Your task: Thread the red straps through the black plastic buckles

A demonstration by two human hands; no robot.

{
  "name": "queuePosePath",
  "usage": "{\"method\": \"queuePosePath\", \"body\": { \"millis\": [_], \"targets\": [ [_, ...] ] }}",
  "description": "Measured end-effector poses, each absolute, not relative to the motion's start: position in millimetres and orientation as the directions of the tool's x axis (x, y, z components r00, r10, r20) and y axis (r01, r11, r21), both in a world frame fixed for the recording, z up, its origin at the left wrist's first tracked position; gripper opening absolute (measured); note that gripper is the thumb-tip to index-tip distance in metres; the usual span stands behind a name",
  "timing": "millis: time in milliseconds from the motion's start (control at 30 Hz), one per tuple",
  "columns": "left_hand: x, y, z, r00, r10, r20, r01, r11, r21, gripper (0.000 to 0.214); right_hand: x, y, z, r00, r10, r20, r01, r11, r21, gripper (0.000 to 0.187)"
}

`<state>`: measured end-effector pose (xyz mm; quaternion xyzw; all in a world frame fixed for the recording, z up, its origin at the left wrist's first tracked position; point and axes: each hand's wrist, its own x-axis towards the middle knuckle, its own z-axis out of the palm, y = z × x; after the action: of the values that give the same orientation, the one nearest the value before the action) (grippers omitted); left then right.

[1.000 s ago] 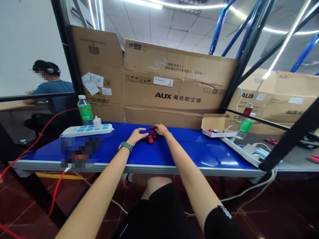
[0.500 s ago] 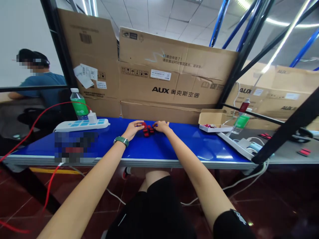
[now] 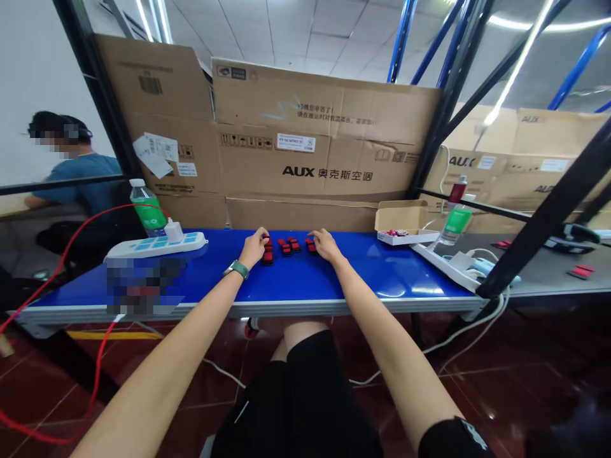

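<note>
Several small red and black pieces (image 3: 286,245) lie spread in a row on the blue table (image 3: 296,286) near its far edge. My left hand (image 3: 252,247), with a green watch on the wrist, has its fingers curled on the leftmost piece (image 3: 267,253). My right hand (image 3: 323,244) rests with bent fingers on the rightmost piece (image 3: 310,244). Two pieces lie untouched between the hands.
A white power strip (image 3: 155,245) and a green bottle (image 3: 147,208) stand at the left. A small open cardboard box (image 3: 403,222) sits at the right beside another bottle (image 3: 452,219). Cardboard panels (image 3: 305,146) wall the back. A person (image 3: 71,165) sits at far left.
The pieces were bunched together between my hands; now they are spread in a row, with my left hand moved left and my right hand moved right.
</note>
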<state>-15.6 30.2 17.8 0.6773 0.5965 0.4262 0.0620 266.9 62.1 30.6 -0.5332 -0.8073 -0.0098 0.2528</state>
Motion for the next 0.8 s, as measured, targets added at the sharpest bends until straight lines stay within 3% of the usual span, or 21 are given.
{"method": "queuePosePath", "body": {
  "millis": [167, 333, 500, 633, 800],
  "targets": [
    [-18, 47, 16, -0.116, 0.877, 0.466, 0.859, -0.147, 0.490, 0.017, 263, 59, 25, -0.313, 0.845, 0.434, 0.860, 0.446, -0.248, 0.050],
    [-13, 56, 20, -0.111, 0.876, 0.470, 0.920, -0.088, 0.381, 0.013, 264, 54, 20, -0.407, 0.840, 0.360, 0.844, 0.496, -0.204, 0.043],
    [-12, 45, 21, -0.210, 0.863, 0.460, 0.895, -0.020, 0.446, 0.025, 259, 58, 17, -0.482, 0.824, 0.298, 0.810, 0.549, -0.206, 0.049],
    [-13, 32, 18, -0.055, 0.927, 0.370, 0.898, -0.116, 0.424, 0.024, 250, 60, 16, -0.530, 0.784, 0.324, 0.748, 0.612, -0.258, 0.062],
    [-10, 30, 10, 0.059, 0.919, 0.390, 0.899, -0.219, 0.379, 0.030, 242, 53, 19, -0.533, 0.772, 0.345, 0.701, 0.632, -0.330, 0.059]
  ]
}}
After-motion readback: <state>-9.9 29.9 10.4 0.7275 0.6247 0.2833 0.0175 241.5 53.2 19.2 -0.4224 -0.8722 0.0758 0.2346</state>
